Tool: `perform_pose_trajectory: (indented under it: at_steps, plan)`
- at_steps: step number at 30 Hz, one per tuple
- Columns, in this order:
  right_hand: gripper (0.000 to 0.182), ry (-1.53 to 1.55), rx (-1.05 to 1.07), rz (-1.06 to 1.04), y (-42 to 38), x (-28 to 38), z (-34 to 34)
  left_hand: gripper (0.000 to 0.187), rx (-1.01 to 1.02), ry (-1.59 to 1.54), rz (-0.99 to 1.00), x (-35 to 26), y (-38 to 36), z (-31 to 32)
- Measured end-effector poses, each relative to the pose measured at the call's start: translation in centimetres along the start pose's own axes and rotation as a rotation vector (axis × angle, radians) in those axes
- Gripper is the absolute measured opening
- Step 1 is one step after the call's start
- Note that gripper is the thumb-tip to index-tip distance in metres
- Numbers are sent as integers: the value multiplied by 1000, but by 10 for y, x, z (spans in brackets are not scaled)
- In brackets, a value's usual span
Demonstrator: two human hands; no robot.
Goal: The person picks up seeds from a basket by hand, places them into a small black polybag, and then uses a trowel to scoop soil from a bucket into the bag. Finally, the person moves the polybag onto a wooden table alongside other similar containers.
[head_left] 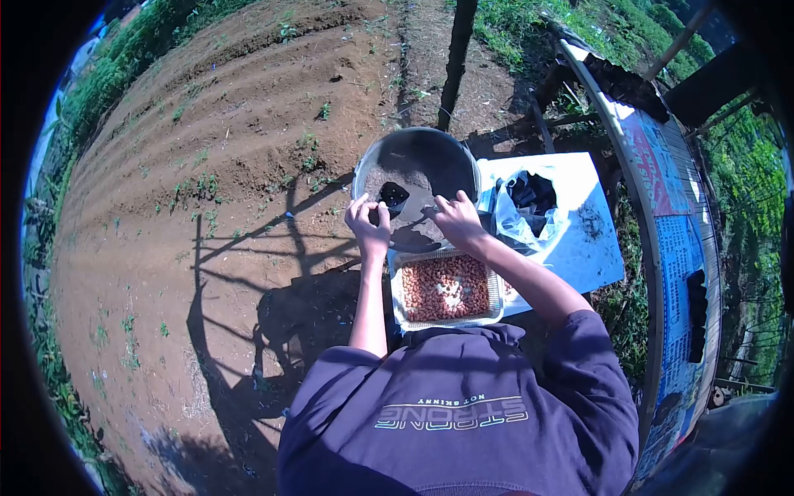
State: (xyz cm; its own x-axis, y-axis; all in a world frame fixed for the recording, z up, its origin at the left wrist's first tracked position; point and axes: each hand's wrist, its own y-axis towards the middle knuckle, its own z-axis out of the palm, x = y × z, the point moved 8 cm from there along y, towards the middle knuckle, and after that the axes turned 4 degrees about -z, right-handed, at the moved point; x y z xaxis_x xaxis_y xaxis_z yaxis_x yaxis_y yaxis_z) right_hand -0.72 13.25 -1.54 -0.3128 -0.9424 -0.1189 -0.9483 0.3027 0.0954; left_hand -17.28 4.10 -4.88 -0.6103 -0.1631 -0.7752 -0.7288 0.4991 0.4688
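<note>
Filling step, I judge: my left hand (370, 221) pinches the bag (393, 196) over the basin (447, 164), my right hand (456, 218) holding I cannot tell what; next calls for a steady, open bag

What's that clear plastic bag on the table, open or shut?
Open. The clear plastic bag's mouth is spread wide, and black things show inside.

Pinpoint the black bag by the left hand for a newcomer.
Find the round basin of soil. Over its left side, the left hand holds the black bag. It is separate from the black pieces bunched in the clear plastic bag.
</note>
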Motion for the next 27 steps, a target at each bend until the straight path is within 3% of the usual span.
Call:
perform_pose_trajectory:
  at_steps: [8, 11, 13, 16, 20, 23, 24, 27]
  plan:
    - [16, -81, 179, 134, 20, -42, 21, 13, 28, -24, 67, 2, 1, 6]
    - [17, 31, 115, 158, 22, -60, 22, 14, 62, 23, 37, 2, 4, 1]
    - [19, 133, 63, 186, 21, -66, -12, 14, 77, 74, 21, 5, 6, -1]
    - [17, 75, 171, 225, 20, -70, -44, 16, 126, 127, 6, 7, 5, -1]
    - [13, 9, 160, 216, 17, -60, -63, 16, 161, 97, 36, 7, 4, 7]
    - [12, -21, 14, 255, 14, -53, -53, 15, 143, 29, 58, 1, 3, 13]
    - [13, 26, 165, 300, 17, -54, -46, 15, 131, 2, 67, -2, 3, 15]
    - [13, 105, 148, 389, 14, -59, -13, 14, 63, 14, 147, -15, -2, 17]
